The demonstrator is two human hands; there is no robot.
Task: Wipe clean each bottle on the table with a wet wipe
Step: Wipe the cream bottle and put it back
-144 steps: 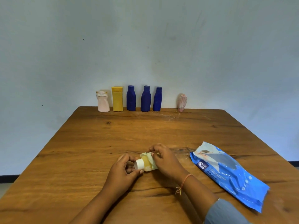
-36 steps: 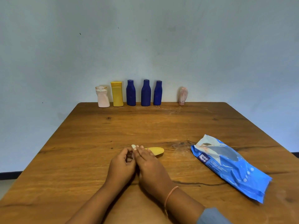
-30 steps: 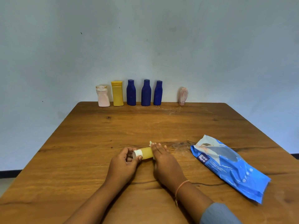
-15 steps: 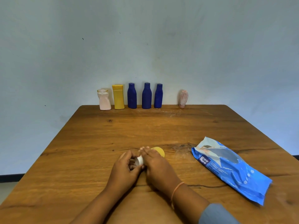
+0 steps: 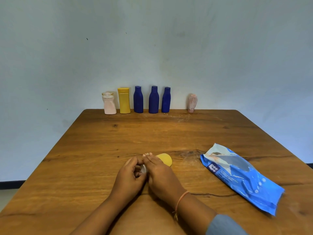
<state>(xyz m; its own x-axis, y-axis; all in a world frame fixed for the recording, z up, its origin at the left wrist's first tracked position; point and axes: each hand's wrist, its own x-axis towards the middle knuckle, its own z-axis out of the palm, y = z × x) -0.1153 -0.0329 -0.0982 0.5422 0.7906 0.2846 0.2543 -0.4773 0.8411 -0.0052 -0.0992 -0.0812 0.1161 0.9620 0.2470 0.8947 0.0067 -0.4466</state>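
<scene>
A small yellow bottle (image 5: 165, 159) with a white cap lies on its side near the table's front middle. My left hand (image 5: 129, 178) grips its cap end. My right hand (image 5: 160, 174) covers the body, palm down; the wet wipe is hidden under it, and only the bottle's round base shows past my fingers. Along the far edge stand a pink bottle (image 5: 109, 103), a taller yellow bottle (image 5: 124, 100), three blue bottles (image 5: 138, 100) (image 5: 153, 100) (image 5: 166, 100) and a small pink ribbed bottle (image 5: 192, 102).
A blue pack of wet wipes (image 5: 240, 177) lies flat to the right of my hands. The wooden table (image 5: 84, 158) ends against a pale wall behind the row of bottles.
My right hand has slid back and forth along the small yellow bottle, from its base end a second ago to over its body and cap now. My left hand has kept hold of the cap end.
</scene>
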